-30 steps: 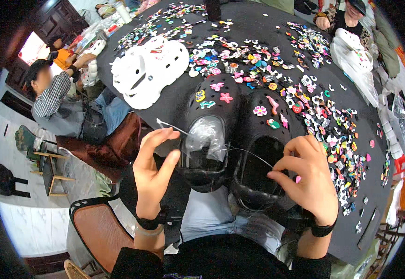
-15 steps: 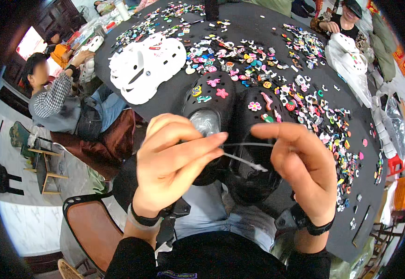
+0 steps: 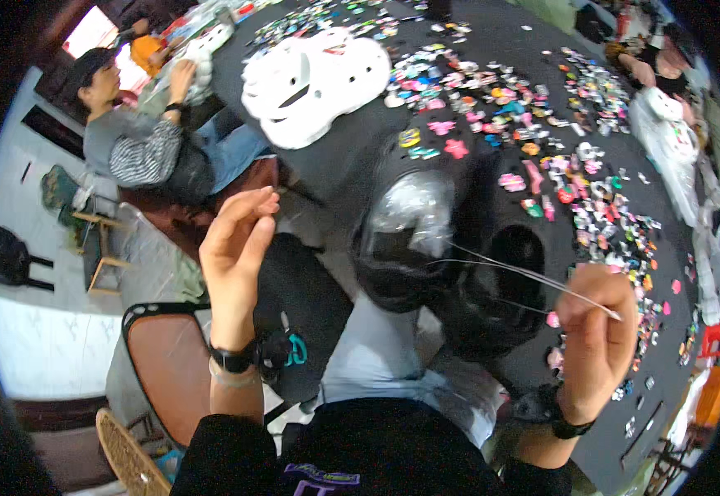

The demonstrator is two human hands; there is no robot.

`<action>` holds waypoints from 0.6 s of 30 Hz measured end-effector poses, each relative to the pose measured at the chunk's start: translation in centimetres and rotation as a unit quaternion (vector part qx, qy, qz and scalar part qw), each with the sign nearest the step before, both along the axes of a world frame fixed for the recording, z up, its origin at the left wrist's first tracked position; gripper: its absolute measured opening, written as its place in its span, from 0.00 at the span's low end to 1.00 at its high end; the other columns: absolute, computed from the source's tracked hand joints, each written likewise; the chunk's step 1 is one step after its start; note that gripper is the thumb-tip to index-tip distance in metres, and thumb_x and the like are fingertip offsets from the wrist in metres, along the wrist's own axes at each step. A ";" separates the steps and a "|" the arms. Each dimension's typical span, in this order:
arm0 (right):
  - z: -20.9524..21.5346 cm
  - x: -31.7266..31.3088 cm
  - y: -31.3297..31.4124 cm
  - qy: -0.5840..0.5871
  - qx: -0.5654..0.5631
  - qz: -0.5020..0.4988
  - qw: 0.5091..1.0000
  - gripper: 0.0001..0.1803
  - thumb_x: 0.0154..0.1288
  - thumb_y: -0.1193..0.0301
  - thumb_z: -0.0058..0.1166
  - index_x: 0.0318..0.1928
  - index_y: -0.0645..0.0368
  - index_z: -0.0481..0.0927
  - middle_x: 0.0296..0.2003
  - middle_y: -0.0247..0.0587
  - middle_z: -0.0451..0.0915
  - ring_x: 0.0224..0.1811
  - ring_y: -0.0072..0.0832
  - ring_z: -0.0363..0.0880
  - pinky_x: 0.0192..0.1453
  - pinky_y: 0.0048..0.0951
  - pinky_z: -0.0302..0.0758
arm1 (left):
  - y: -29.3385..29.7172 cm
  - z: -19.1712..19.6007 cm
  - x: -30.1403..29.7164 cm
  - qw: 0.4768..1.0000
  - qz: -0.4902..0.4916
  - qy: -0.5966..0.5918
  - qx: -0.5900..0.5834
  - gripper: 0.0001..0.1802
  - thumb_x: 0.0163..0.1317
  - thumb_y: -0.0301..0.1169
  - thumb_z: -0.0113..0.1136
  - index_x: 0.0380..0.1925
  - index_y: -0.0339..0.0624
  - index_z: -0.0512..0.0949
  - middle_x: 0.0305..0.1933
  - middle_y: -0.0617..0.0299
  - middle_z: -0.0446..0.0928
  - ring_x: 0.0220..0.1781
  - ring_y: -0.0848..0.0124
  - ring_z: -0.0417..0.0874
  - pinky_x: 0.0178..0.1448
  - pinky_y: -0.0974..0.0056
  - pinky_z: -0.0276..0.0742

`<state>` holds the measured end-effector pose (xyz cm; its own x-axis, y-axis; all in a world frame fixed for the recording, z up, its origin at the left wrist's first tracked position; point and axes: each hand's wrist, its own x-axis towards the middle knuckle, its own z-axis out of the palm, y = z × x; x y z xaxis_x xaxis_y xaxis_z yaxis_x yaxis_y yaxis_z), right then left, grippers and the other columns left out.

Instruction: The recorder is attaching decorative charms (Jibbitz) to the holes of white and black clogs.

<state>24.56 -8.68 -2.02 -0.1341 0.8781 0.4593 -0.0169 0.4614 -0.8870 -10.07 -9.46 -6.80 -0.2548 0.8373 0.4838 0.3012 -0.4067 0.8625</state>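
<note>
A pair of black clogs stands side by side at the near edge of the table, the left clog (image 3: 389,277) and the right clog (image 3: 492,322), with colourful charms on their toes. Crumpled clear plastic (image 3: 418,207) fills part of the left clog's opening. My right hand (image 3: 598,331), at the right of the clogs, pinches a thin whitish plastic tie (image 3: 517,269). From those fingers the tie stretches left to the clogs in two strands; where it is fastened is blurred. My left hand (image 3: 234,240) is raised left of the clogs, thumb apart from loosely bent fingers, holding nothing.
White clogs (image 3: 319,83) rest at the table's far left. Many loose charms (image 3: 509,107) are scattered across the black tabletop. A seated person (image 3: 141,140) works at the left; another sits at the far right, near bagged white shoes (image 3: 666,132). A brown-seated chair (image 3: 166,364) stands at my left.
My left hand has let go of the tie and moved left, away from the clogs. My right hand now holds the tie, drawn out to the right. The view has shifted.
</note>
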 end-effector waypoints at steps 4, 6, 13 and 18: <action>-1.4 -0.1 -1.3 0.074 -0.039 0.025 0.996 0.16 0.75 0.60 0.47 0.35 0.60 0.70 0.20 0.34 0.68 0.19 0.20 0.61 0.23 0.22 0.55 | -5.2 -8.8 -9.1 0.962 0.117 0.045 -0.242 0.12 0.67 0.28 0.62 0.48 0.36 0.81 0.47 0.64 0.81 0.51 0.76 0.79 0.57 0.70 0.73; -2.5 -0.6 -1.8 0.090 -0.031 -0.018 0.995 0.19 0.74 0.56 0.49 0.33 0.59 0.68 0.17 0.31 0.64 0.18 0.19 0.57 0.22 0.24 0.50 | -9.6 -17.1 -13.6 0.922 0.136 0.082 -0.352 0.15 0.63 0.31 0.66 0.46 0.33 0.82 0.45 0.62 0.82 0.46 0.75 0.81 0.51 0.69 0.76; -0.5 0.7 -2.5 0.049 -0.010 -0.090 0.995 0.17 0.74 0.58 0.43 0.32 0.57 0.65 0.19 0.26 0.54 0.24 0.18 0.51 0.31 0.26 0.48 | -22.1 -39.6 -18.3 0.727 0.151 0.132 -0.656 0.31 0.45 0.44 0.74 0.41 0.27 0.79 0.43 0.39 0.82 0.49 0.48 0.84 0.53 0.53 0.78; -0.5 0.2 -2.7 -0.017 -0.017 -0.105 0.994 0.17 0.72 0.61 0.45 0.31 0.62 0.69 0.18 0.33 0.64 0.21 0.20 0.58 0.28 0.26 0.54 | -22.4 -40.7 -12.2 0.721 0.227 0.193 -0.625 0.38 0.41 0.42 0.78 0.46 0.26 0.71 0.44 0.38 0.80 0.47 0.48 0.83 0.49 0.53 0.79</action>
